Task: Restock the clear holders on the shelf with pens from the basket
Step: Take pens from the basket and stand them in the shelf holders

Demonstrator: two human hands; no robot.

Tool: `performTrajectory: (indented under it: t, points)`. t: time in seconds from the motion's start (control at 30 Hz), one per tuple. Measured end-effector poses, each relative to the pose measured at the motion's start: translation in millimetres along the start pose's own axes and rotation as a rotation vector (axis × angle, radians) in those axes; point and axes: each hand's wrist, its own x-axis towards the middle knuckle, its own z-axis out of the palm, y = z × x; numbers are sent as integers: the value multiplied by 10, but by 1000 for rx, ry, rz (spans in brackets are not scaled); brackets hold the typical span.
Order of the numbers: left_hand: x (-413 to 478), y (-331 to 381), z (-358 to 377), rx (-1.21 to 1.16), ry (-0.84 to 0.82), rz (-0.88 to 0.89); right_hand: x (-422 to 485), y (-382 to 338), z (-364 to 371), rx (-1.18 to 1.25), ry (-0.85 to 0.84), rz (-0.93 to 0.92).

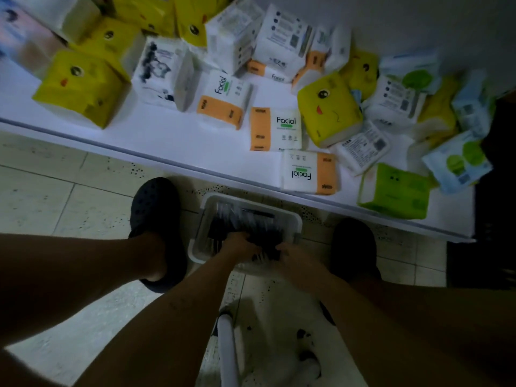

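Observation:
A white basket (252,203) stands on the tiled floor between my two feet, filled with several dark pens (245,223). Both my hands reach down into it. My left hand (240,244) curls its fingers round a bunch of the pens at the basket's near side. My right hand (293,254) grips the same bunch from the right. The pens are blurred and dark, so single ones are hard to tell apart. No clear holder is in view.
A low white shelf (156,138) runs across just beyond the basket, crowded with tissue packs in yellow, orange-white, green and blue. My dark clogs (155,210) flank the basket. A white tube frame (227,350) stands on the floor below my arms.

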Motion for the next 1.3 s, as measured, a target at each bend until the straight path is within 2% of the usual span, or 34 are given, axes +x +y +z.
performTrajectory:
  t: [0.13,0.33,0.53,0.63,0.73,0.9,1.13,1.3]
  points:
    - [43,-27,33,21,56,-15,127,-38,46,-11,54,3]
    - [-136,-74,-117,-213,281,-54,275,-72,113,23,29,24]
    - [-443,-31,-211,-419,277,-98,443,-129,205,-71,-17,18]
    - [-656,-73,-348,-527,166,-59,532,-159,283,-112,-10,44]
    - [-798,-50,-478,-545,65,-47,570,-189,340,-77,-16,26]
    - [-849,-23,-538,-478,-9,-54,632,-171,413,-96,-125,45]
    - [-828,3,-477,-444,40,-20,704,-171,434,-171,-158,120]
    - [-793,20,-496,-500,92,11,642,-241,548,-315,-62,115]
